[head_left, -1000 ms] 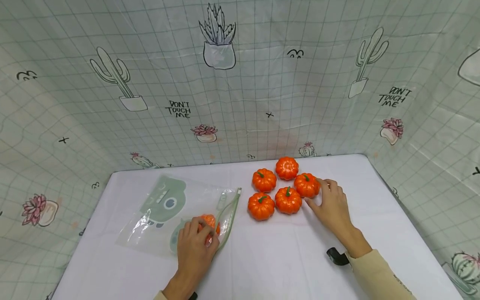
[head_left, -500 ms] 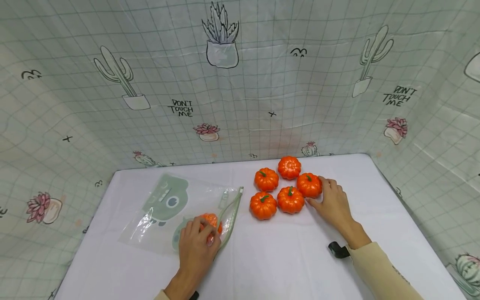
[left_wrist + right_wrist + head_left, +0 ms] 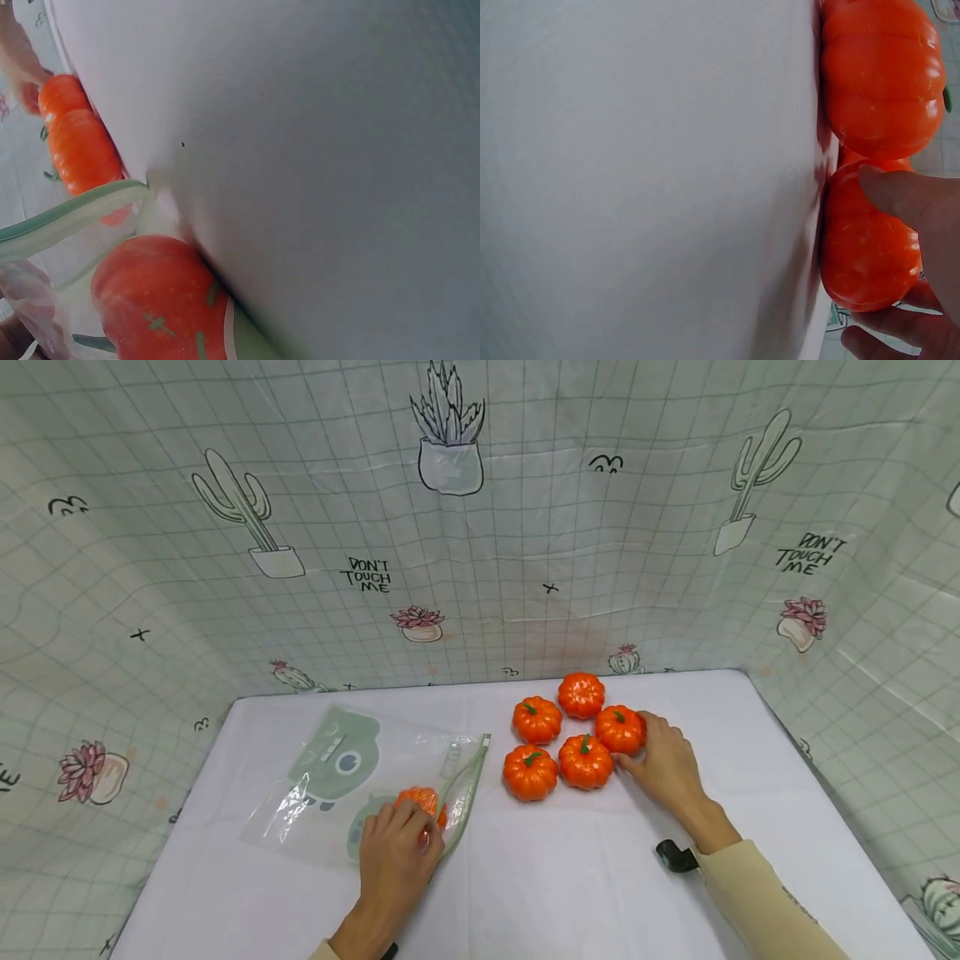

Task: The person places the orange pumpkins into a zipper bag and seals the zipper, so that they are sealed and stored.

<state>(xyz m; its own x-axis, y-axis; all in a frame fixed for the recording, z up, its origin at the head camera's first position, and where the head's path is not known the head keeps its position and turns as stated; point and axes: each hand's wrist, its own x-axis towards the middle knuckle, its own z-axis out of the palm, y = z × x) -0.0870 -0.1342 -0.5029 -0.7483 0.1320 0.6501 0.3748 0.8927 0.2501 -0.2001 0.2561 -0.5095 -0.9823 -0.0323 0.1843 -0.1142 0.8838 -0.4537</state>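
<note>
A clear zip-top bag (image 3: 300, 827) with green monster prints lies on the left of the table. One small orange toy pumpkin (image 3: 161, 300) is inside it, near the open mouth. My left hand (image 3: 397, 856) holds the bag's film beside that pumpkin, its fingers curled; its fingertips are partly hidden. Several more toy pumpkins (image 3: 530, 772) stand grouped right of the bag. My right hand (image 3: 667, 768) grips the rightmost pumpkin (image 3: 620, 730), thumb (image 3: 892, 191) on its near side and fingers round the far side. That pumpkin sits on the table, touching its neighbour.
A white cloth covers the table (image 3: 555, 885). Behind and at both sides hangs a grid-patterned curtain (image 3: 510, 527) with cactus drawings. A black wrist device (image 3: 677, 857) sits by the right sleeve.
The whole head view shifts slightly to the right. Both hands stay almost where they were; the left fingers draw back a little, showing more of the bagged pumpkin.
</note>
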